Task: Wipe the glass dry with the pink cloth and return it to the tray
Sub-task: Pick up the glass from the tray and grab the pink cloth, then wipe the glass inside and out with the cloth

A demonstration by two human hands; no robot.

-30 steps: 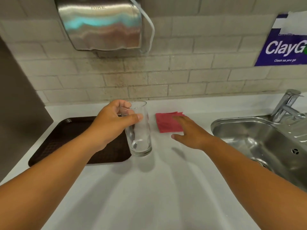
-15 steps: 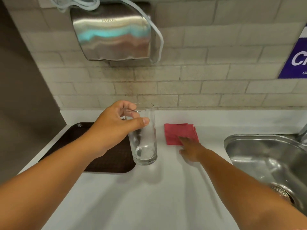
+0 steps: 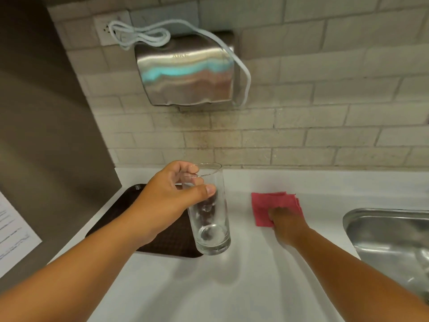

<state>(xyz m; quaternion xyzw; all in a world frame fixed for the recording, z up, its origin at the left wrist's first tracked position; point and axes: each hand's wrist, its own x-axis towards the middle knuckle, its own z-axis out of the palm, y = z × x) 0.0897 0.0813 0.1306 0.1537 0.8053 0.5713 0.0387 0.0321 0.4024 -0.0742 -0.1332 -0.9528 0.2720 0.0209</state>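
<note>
My left hand [image 3: 169, 201] grips a tall clear glass [image 3: 211, 226] near its rim and holds it upright above the white counter, just right of the dark brown tray [image 3: 171, 240]. The tray lies at the left of the counter and holds nothing that I can see. A folded pink cloth [image 3: 267, 205] lies flat on the counter to the right of the glass. My right hand [image 3: 287, 225] rests on the cloth's near right corner with its fingers curled down onto it; the cloth still lies on the counter.
A steel sink [image 3: 390, 240] opens at the right edge. A steel hand dryer [image 3: 185, 77] with a looped white cable hangs on the tiled wall above. A dark panel [image 3: 46, 135] with a paper sheet [image 3: 11, 233] stands at the left.
My right hand has moved forward from beside the cloth onto its near corner and its fingers have curled. The left hand keeps the glass. The view has tilted upward.
</note>
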